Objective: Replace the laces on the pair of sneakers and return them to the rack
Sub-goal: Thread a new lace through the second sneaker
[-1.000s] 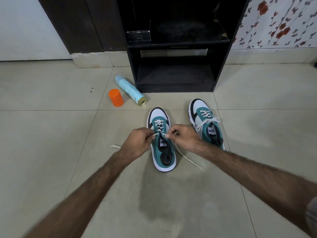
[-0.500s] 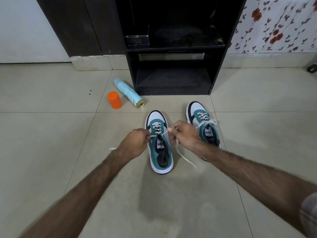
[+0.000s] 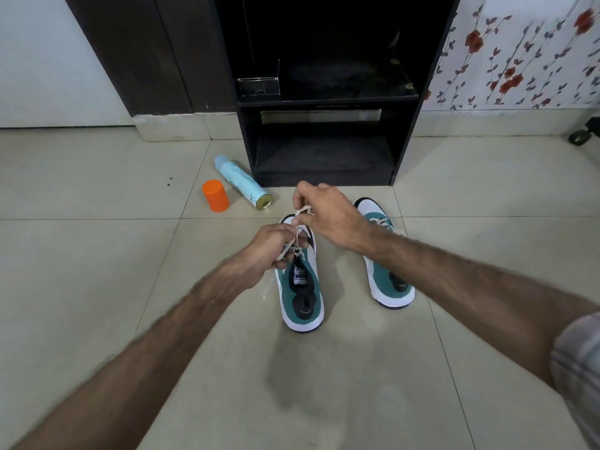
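1. Orange cap: upright on the tiled floor, far left of the shoes, just beside the spray can.
2. Spray can: pale blue, lying on its side, open metal end toward the near right; sits just left of the rack's base.
3. Left hand: fingers curled, pinching the white lace over the left sneaker's eyelet area. Closed on the lace.
4. Left sneaker: teal and white, on the floor at centre, toe pointing far toward the rack, heel near. Tongue label visible; toe partly hidden by the hands.
5. Right hand: raised above the left sneaker's toe, fingertips pinching a loop of the same lace, pulled up and far. Closed on the lace.
6. Right sneaker: same colours, to the right of the left sneaker and apart from it, laced; partly covered by the right forearm.
7. Rack: black, open shelves, standing on the floor far of both sneakers; a small clear box sits on its upper shelf.
8. Caster wheel: far right edge.
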